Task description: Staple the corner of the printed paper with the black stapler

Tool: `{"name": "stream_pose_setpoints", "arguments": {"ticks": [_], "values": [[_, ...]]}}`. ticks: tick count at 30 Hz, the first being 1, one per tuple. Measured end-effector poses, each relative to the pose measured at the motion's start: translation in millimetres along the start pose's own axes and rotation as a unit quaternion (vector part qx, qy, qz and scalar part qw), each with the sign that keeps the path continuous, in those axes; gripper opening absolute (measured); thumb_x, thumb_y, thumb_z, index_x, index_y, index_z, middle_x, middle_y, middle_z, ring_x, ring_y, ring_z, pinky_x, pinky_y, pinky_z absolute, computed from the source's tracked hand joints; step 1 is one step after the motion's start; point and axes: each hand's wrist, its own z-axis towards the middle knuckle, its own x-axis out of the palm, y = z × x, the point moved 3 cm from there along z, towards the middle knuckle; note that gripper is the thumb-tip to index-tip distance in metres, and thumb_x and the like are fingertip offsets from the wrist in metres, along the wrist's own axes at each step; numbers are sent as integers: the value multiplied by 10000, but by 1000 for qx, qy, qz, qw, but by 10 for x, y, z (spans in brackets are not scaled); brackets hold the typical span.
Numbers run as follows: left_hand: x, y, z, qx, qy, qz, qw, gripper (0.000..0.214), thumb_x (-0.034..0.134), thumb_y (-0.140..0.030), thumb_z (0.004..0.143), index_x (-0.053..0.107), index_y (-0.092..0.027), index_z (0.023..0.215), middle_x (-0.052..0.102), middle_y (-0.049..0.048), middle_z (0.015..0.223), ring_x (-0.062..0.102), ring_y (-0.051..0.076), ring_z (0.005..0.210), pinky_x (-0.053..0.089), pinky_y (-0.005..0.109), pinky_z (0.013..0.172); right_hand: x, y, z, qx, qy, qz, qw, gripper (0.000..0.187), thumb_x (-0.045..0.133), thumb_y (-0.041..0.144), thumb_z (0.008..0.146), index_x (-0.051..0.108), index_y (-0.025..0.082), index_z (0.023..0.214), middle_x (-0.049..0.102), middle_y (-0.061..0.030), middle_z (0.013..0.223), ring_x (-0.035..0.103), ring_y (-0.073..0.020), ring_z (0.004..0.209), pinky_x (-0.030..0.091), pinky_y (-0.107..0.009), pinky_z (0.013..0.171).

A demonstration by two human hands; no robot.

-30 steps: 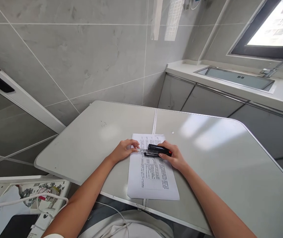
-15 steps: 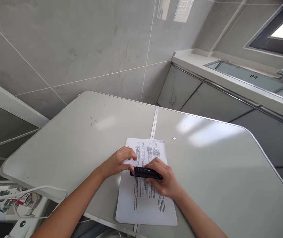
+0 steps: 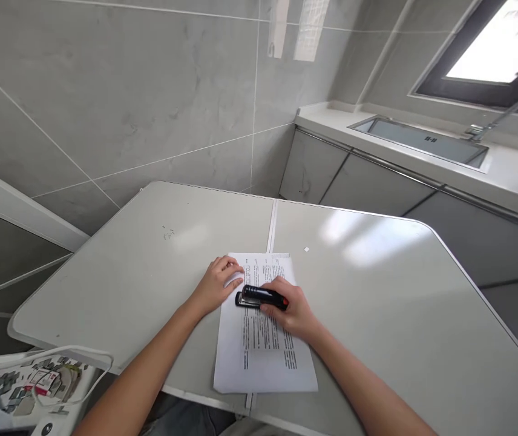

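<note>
A black stapler [image 3: 259, 295] with a red spot near its rear is held over the printed sheets. My right hand [image 3: 291, 306] is closed around its rear half. The stapler's front points left, with a gap showing between its upper arm and base. Beneath it, the white paper [image 3: 263, 375] covered in printed text lies on the table; whether it is several sheets cannot be made out. My left hand [image 3: 219, 281] rests at the paper's upper left edge, thumb and forefinger apart, just left of the stapler's front end and not touching it.
The pale folding table [image 3: 377, 321] has a seam under the paper. A small white square [image 3: 307, 249] lies beyond the sheet, and dark specks [image 3: 168, 233] lie far left. Left below, a white cable [image 3: 81, 349] hangs by clutter. A sink [image 3: 422, 140] stands at right.
My left thumb has come away from the stapler's front, and that hand now rests on the paper's edge. The stapler's front gap now shows. The camera view has tilted up and shifted right.
</note>
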Motion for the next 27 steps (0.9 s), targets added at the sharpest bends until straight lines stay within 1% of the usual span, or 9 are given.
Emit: {"name": "stream_pose_setpoints", "arguments": {"ticks": [3,5,7,10,12,14,18,23,27], "values": [[60,15,-6,13,-8,61,998,327,642,-276,951,683,-287,1275,605,79,1294,571,269,1169,455,455,1018,-58,40,-6,16,-65,5,998,263,735,405,875,710,257,1091,681,-36,904,629,-200,792,509,-341,713],[89,14,-3,25,-4,79,997,353,621,-261,964,676,-299,1310,610,79,1317,565,275,1216,447,466,1026,-186,33,-20,37,-109,-5,993,279,746,402,859,709,255,1094,715,-37,942,657,-214,834,526,-350,744],[99,10,3,32,-4,85,996,340,599,-271,981,680,-305,1310,618,78,1324,567,275,1235,442,475,1030,-412,-22,-65,56,-156,-33,986,296,741,402,855,713,254,1111,733,-44,984,671,-223,856,533,-364,768],[92,6,13,35,-10,84,996,327,591,-277,985,688,-305,1295,624,81,1319,577,273,1220,442,482,1022,-843,-200,-204,69,-219,-101,968,332,714,416,860,719,236,1140,723,-67,1001,664,-227,825,532,-382,765],[88,8,16,33,-13,79,996,326,600,-282,977,690,-302,1290,625,83,1307,581,271,1205,442,482,1020,-1069,-357,-306,74,-230,-140,960,359,703,437,854,726,224,1141,717,-76,976,654,-231,787,533,-391,739],[93,15,16,31,-12,73,997,326,601,-288,975,691,-303,1289,623,81,1298,583,268,1198,441,479,1021,-1195,-504,-379,84,-229,-161,956,371,691,458,849,731,221,1130,718,-77,959,652,-234,769,537,-398,728],[107,36,14,26,-8,63,998,328,592,-300,980,690,-313,1293,617,74,1301,583,261,1193,438,469,1027,-1214,-638,-413,92,-215,-155,960,381,673,480,859,723,224,1137,730,-74,992,668,-242,808,549,-402,749],[100,23,-17,16,-11,52,998,324,611,-313,971,697,-311,1284,614,68,1297,576,259,1190,431,468,1033,-1126,-563,-393,70,-140,-143,977,359,647,481,900,714,245,1162,733,-70,1027,669,-247,849,547,-406,771],[93,-60,-43,9,-1,50,999,314,634,-301,957,715,-312,1260,629,62,1261,583,256,1160,434,466,1031,-1113,-524,-425,51,-127,-144,980,354,629,499,919,695,264,1175,729,-79,1109,677,-268,911,551,-411,769]]}}
